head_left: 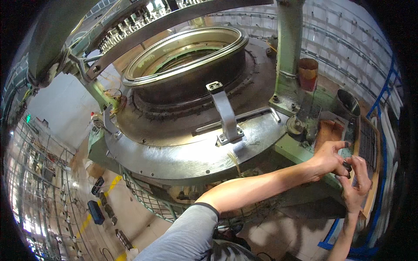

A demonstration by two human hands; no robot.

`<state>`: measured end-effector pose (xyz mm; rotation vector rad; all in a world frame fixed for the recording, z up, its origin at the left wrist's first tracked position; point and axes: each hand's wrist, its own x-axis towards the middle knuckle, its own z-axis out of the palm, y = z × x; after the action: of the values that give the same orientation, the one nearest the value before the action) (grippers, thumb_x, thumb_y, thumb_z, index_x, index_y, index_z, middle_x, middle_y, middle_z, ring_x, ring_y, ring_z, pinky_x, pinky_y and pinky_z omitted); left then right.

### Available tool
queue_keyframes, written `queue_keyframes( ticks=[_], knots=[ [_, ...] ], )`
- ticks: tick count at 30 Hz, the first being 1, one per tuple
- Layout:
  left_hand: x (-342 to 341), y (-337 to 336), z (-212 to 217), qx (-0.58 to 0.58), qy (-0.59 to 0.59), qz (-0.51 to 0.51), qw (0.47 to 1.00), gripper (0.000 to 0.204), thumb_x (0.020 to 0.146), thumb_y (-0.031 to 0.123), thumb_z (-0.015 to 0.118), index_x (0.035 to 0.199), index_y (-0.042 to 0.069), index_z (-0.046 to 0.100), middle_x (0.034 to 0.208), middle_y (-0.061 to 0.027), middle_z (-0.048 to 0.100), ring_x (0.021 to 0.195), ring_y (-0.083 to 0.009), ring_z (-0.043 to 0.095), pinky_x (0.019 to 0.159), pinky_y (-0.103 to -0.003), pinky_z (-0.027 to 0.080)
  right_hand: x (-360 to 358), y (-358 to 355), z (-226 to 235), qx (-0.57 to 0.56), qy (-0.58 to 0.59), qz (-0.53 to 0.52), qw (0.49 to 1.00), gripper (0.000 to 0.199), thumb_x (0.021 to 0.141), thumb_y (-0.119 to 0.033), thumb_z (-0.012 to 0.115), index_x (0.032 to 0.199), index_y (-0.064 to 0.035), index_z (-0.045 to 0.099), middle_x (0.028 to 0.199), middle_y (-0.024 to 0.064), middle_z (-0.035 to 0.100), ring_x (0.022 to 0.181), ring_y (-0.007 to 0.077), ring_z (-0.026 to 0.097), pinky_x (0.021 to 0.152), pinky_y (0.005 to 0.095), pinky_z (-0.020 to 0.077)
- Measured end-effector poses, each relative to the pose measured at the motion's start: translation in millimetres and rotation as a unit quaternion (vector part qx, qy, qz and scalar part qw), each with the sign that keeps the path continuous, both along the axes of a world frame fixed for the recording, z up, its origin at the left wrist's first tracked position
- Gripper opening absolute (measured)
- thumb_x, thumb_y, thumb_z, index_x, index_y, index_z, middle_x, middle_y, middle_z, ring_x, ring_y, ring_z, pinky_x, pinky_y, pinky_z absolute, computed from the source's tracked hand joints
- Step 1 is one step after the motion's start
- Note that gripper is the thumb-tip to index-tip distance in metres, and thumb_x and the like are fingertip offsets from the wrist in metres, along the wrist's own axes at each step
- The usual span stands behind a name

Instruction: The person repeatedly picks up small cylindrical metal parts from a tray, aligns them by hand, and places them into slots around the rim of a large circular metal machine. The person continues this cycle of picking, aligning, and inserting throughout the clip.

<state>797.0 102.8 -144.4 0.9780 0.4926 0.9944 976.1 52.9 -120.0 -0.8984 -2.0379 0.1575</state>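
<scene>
Right hand [357, 187] near brown-edged tray [374, 185] — dark rows [369, 143] inside.

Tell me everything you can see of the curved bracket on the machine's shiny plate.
The curved bracket is silver-grey, apparently metal, and rises at a slight lean. Its flat top is dark-edged with two round fittings; its foot sits on the shiny plate. A thin bar passes behind; contact is unclear.

A grey short sleeve [185, 235] ends well behind the left grip [327, 160] in a narrow dark cuff [209, 206]; between cuff and grip the forearm [265, 185] is bare. Dark smudges mark the fingertips [347, 144].
</scene>
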Motion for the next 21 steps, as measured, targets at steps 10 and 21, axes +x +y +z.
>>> queue_keyframes(
  ticks=[10,21],
  knots=[
    [-152,-123,-2,-0.040,0.117,0.103,0.987,0.086,0.079,-0.006,0.081,0.154,-0.007,0.040,0.094,-0.0132,0.078,0.083,-0.0147,0.073,0.077,-0.028,0.059,-125,-51,-27,-0.086,-0.050,0.130,0.986,0.062,0.066,-0.007,0.088,0.126,-0.0118,0.073,0.114,0.0098,0.070,0.105,0.0243,0.071,0.085,0.0348,0.0587],
    [-275,-264,-39,-0.213,0.111,0.229,0.943,0.072,0.083,-0.005,0.077,0.147,-0.011,0.044,0.096,-0.0131,0.077,0.082,-0.0126,0.071,0.080,-0.026,0.057,-269,-145,-111,-0.269,0.136,0.319,0.899,0.073,0.069,-0.007,0.092,0.138,-0.0072,0.066,0.118,0.0153,0.071,0.105,0.0287,0.072,0.087,0.0374,0.0585]
  ],
)
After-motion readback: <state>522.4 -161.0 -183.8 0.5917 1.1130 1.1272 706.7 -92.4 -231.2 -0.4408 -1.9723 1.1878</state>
